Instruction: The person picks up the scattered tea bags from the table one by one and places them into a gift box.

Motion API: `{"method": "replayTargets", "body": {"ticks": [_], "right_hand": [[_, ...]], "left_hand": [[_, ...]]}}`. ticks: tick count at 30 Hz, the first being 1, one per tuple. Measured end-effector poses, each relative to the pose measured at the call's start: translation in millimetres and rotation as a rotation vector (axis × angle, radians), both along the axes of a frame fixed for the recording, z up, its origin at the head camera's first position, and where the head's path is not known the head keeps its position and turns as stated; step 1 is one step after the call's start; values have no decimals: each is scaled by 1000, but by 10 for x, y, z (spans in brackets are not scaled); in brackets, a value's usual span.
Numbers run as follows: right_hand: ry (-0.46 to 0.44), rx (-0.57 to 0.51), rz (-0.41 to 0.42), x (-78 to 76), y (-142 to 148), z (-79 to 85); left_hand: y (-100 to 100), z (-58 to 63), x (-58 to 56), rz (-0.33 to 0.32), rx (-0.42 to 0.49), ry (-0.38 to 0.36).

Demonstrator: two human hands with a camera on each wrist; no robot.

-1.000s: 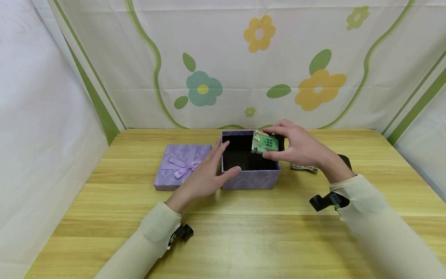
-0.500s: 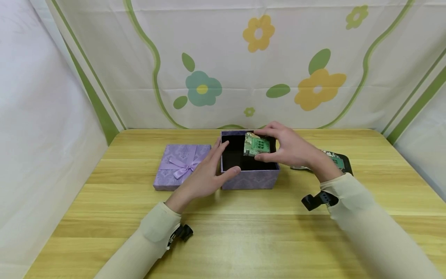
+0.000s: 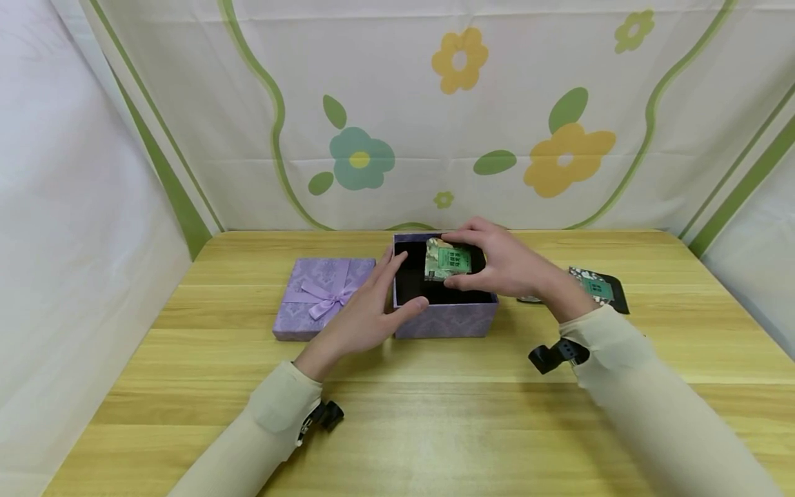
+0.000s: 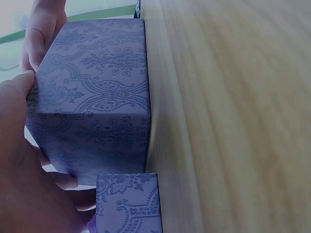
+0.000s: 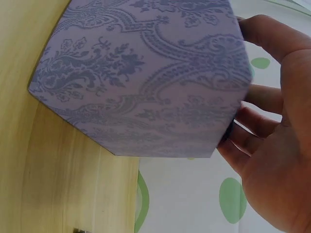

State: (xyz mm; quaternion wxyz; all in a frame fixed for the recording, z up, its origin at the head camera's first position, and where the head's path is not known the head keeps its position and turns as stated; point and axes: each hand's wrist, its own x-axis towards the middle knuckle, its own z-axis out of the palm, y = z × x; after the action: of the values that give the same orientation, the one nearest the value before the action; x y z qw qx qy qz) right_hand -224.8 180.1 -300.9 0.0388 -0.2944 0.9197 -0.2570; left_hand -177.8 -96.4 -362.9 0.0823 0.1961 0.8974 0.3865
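Note:
In the head view, my right hand (image 3: 497, 259) pinches a small packet (image 3: 452, 261), green-labelled with a leafy print, between thumb and fingers. It is tilted over the mouth of an open purple patterned gift box (image 3: 444, 321) with a black inside. In the right wrist view the box wall (image 5: 146, 82) hides most of the packet. My left hand (image 3: 366, 310) rests against the box's left side, fingers extended and thumb on the front rim. The left wrist view shows the thumb touching the box edge (image 4: 92, 68), fingers along its left wall.
The purple box lid (image 3: 317, 297) with a ribbon bow lies left of the box, partly behind my left hand. To the right, a similar dark-edged packet (image 3: 599, 286) lies on the wooden table (image 3: 435, 414); another is mostly hidden by my right wrist. A floral cloth (image 3: 422, 138) hangs behind.
My right hand has moved left with the packet and slightly lower over the box. A packet on the right table has come into view past my forearm. My left hand has stayed put.

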Motion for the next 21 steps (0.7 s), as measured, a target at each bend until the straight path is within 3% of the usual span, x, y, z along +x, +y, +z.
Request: {"method": "replayTargets", "body": {"ticks": [21], "right_hand": [[-4,70,55,-74,-231,-163]], "left_hand": [[0,13,1,0,-8,6]]}}
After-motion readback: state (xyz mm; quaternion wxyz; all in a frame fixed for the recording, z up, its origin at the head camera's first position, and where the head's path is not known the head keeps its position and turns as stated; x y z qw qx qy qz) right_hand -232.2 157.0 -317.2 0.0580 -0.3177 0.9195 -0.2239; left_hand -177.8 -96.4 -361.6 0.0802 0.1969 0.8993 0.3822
